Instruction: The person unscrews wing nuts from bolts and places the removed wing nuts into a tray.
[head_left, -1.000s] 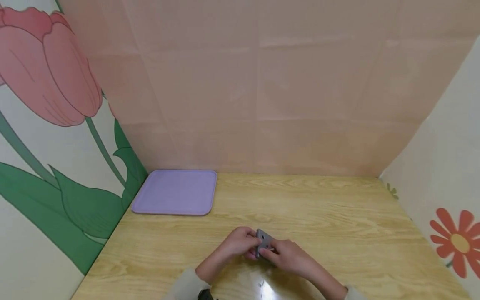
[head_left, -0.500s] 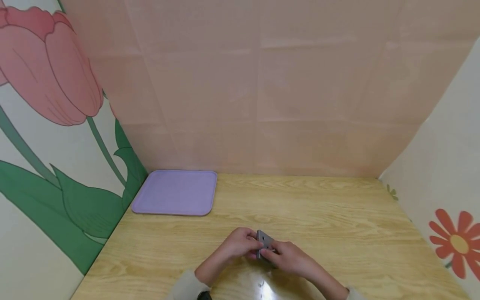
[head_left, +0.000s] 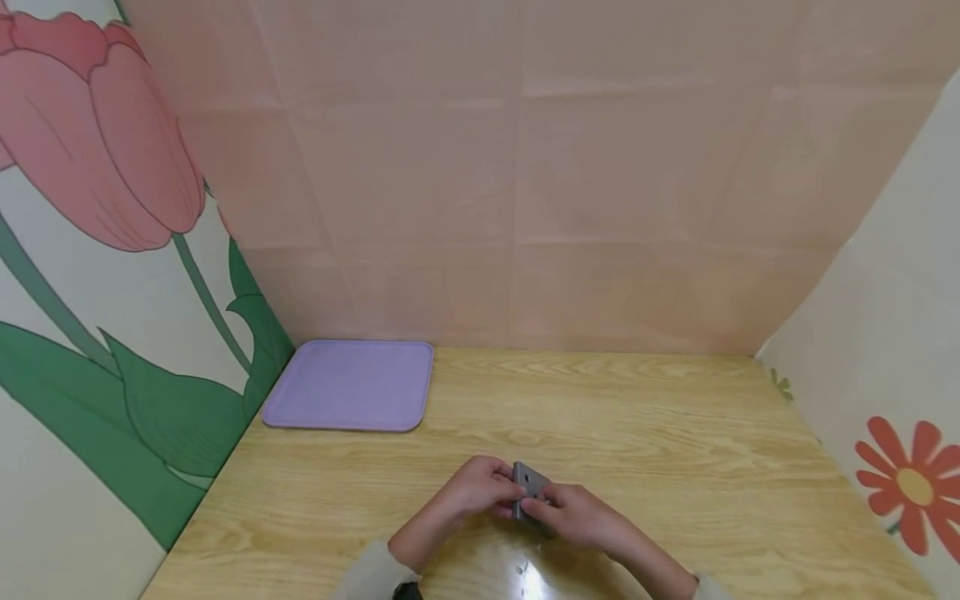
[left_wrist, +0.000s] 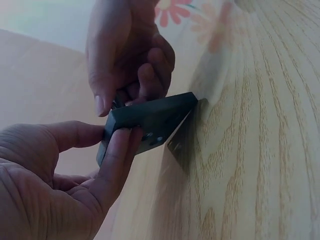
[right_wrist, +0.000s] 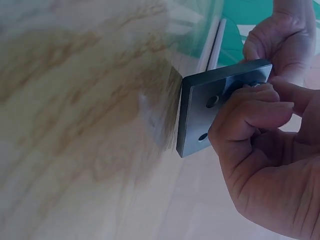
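A square grey metal plate with round holes stands on edge, its lower edge close over the wooden table. My left hand pinches the plate's side between thumb and fingers; in the left wrist view two fingers lie on the holed face. On the opposite face, my right hand has curled fingers and pinches a small dark metal piece against the plate. In the right wrist view its fingers hide most of that piece. Two plate holes show beside those fingers.
A lilac tray lies at the table's back left corner. The wood-grain table is bounded by a pinkish cloth behind and flower-printed walls at both sides. Light glares off the tabletop near the person.
Both hands and the plate have shifted very slightly toward the person. The grips look the same, and the tray has stayed put.
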